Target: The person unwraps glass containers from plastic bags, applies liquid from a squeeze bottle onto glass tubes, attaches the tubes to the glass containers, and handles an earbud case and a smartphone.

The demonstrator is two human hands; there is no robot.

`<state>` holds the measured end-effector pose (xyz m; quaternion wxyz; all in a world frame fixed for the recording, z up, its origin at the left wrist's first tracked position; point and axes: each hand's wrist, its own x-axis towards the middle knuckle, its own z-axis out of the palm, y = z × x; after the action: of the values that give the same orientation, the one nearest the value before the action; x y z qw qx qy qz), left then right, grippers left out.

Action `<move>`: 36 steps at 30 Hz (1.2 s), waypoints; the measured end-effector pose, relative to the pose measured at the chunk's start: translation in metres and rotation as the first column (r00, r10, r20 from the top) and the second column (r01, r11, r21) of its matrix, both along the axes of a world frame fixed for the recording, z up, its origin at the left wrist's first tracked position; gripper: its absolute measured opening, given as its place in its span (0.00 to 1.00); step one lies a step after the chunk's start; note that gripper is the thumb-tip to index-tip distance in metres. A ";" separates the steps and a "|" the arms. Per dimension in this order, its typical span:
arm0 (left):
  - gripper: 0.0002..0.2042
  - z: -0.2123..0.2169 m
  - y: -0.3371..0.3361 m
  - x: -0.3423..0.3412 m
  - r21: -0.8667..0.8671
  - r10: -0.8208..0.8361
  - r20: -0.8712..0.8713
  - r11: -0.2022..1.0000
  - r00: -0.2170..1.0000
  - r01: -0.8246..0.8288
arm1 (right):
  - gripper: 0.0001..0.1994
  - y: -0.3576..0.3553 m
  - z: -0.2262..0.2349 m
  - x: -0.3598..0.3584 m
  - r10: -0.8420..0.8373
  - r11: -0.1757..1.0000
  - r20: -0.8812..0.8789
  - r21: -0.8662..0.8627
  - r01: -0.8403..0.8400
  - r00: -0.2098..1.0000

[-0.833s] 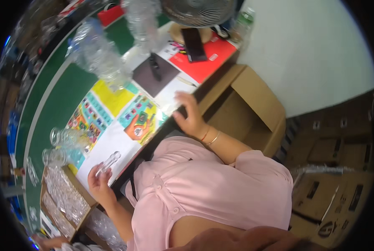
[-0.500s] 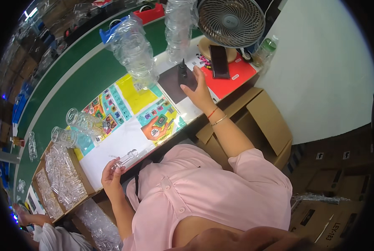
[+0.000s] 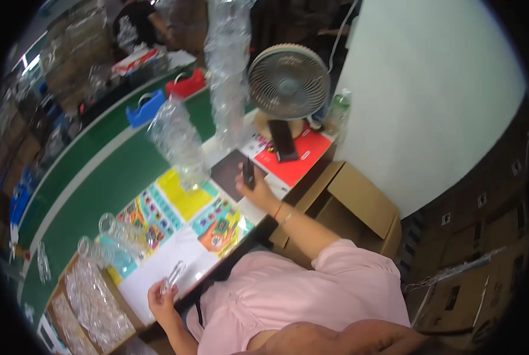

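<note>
Head view: a small dark device [image 3: 248, 173] is gripped upright in the closed right hand [image 3: 258, 188] over the dark mat [image 3: 229, 171]. A clear plastic piece [image 3: 172, 276] is pinched in the left hand [image 3: 161, 296], near left. Hanging plastic sleeves [image 3: 178, 142] just beside the device may be snagged.

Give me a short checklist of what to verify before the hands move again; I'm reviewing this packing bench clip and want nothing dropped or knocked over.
1. Right hand grips the small dark device: ok, fingers wrapped round it, lifted above the dark sheet.
2. Left hand holds the clear plastic piece: ok, pinched at its lower end.
3. White sheet beneath the left hand lies flat: ok.
4. Hanging clear plastic packs clear of the right hand: cannot tell, they hang close.
5. Desk fan stands apart from both hands: ok.
6. Open cardboard box beside the right forearm is empty: cannot tell.
</note>
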<state>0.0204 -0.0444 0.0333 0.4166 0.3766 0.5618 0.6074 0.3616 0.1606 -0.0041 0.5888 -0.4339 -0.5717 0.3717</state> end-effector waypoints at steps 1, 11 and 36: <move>0.13 -0.004 -0.001 -0.003 -0.005 0.019 -0.009 1.000 1.000 -0.019 | 0.25 -0.015 0.008 -0.007 0.090 0.996 -0.079 -0.016 -0.091 0.993; 0.16 -0.014 0.006 -0.021 0.015 0.047 -0.108 0.999 0.993 -0.046 | 0.34 -0.066 -0.025 -0.075 0.373 0.927 0.067 -0.075 -0.368 0.925; 0.10 -0.037 0.005 -0.028 0.096 0.163 0.090 0.980 0.982 -0.172 | 0.36 -0.093 0.013 -0.099 0.482 0.872 -0.010 -0.087 -0.481 0.876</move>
<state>-0.0077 -0.0392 -0.0042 0.3666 0.3238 0.5418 0.6835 0.2624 0.0681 0.0087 0.4549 -0.3054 -0.6484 0.5286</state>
